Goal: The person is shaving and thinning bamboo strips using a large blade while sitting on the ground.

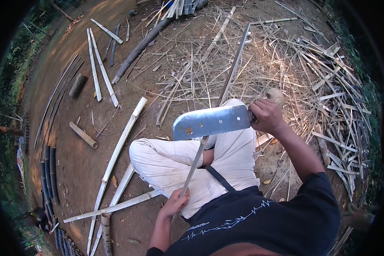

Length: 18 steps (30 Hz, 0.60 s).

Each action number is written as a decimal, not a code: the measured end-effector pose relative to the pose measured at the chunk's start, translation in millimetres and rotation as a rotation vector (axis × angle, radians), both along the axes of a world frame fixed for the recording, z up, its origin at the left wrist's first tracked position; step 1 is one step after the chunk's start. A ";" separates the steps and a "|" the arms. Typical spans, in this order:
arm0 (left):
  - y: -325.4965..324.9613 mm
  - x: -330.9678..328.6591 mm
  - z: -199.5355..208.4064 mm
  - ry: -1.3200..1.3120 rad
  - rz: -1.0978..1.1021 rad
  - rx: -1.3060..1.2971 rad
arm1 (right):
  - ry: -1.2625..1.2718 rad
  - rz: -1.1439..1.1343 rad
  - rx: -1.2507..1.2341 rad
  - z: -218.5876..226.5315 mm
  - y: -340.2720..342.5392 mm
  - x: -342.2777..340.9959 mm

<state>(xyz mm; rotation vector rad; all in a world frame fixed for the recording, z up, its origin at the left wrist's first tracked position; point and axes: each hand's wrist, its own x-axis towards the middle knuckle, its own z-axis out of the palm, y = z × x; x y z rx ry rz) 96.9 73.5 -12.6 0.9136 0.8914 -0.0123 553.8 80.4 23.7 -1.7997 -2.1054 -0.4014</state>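
The right hand clasps the broad cleaver and the left hand grips the bamboo strip slanting over the white trousers, so a shallow, steady blade angle clear of the left fingers probably works best.

Right grip mostly hides knife handle; top edge crops strip bundle

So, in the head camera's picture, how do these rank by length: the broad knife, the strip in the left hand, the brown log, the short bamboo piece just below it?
1. Strip in the left hand
2. Broad knife
3. Short bamboo piece and brown log: too alike to rank surely.
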 end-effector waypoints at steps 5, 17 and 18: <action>3.7 3.1 2.4 0.028 0.045 0.072 | 0.459 -0.717 -0.229 22.4 62.2 110.4; 27.6 2.7 3.0 -0.205 0.072 -0.421 | 0.650 -0.447 -0.043 -31.4 22.1 14.8; 28.5 3.6 7.1 -0.201 0.088 -0.477 | 0.540 -0.395 -0.048 -39.1 5.9 -20.5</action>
